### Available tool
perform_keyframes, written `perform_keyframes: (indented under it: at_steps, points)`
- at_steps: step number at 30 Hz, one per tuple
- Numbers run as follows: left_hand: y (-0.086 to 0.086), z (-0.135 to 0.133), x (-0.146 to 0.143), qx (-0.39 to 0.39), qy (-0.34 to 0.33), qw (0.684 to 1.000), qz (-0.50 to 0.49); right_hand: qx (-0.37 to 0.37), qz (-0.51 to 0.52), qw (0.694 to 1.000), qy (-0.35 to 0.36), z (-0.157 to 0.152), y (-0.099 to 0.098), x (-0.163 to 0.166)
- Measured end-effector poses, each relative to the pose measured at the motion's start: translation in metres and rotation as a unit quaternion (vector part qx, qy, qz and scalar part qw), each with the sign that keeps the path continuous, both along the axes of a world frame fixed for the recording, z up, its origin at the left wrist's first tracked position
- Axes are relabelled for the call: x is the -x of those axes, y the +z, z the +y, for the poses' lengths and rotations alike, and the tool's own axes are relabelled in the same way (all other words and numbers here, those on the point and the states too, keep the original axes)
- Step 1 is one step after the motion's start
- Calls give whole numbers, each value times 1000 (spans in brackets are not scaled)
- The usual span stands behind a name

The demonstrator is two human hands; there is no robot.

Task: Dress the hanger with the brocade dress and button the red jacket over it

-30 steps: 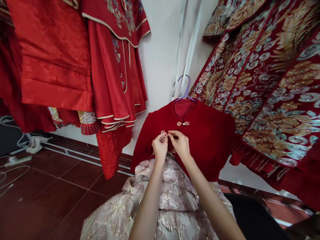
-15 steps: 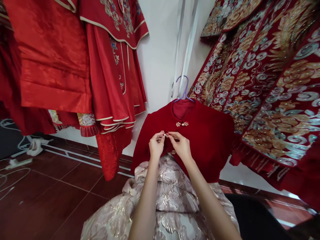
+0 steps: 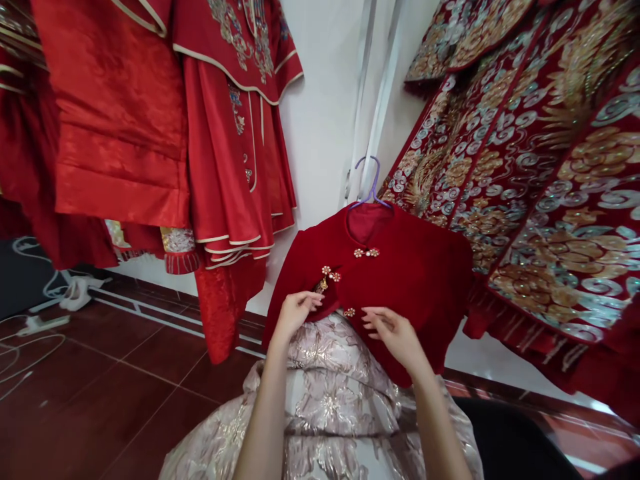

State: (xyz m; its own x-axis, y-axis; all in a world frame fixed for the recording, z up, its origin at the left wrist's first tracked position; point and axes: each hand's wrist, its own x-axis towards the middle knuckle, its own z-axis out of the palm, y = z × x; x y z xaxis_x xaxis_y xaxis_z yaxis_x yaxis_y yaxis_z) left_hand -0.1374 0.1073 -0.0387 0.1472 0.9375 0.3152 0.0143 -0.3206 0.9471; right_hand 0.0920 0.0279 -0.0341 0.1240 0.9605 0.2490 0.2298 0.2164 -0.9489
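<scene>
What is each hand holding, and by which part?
Left hand appears to pinch the red velvet jacket by its front edge, below the middle clasp. Right hand is open beside the lowest clasp, gripping nothing.

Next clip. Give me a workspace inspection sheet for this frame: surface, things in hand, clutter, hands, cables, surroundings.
Surface: dark red tiled floor; no table seen.
Things in hand: red velvet jacket on a purple hanger, hung over a pale brocade skirt; three jewelled clasps down its front.
Clutter: white items on the floor by the wall, too small to identify.
Hands: left hand at the jacket's front edge below the middle clasp, grip unclear; right hand open, fingers spread beside the lowest clasp.
Cables: white cables loose on the floor at left.
Surroundings: plain red garments hanging at left, embroidered garments at right, white wall behind.
</scene>
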Motion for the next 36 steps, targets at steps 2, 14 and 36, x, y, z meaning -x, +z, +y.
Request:
perform_keyframes:
  at_steps: [2, 14, 36]
  points:
    - [-2, -3, -5, 10, -43, 998, 49, 12, -44, 998, 37, 4, -8, 11]
    - [-23, 13, -21, -3, 135, 990, 28, -37, -122, 987, -97, 27, -45, 23]
    - [-35, 19, -34, 30, 85, 995, -43, -157, -173, 957, -170, 29, -47, 43]
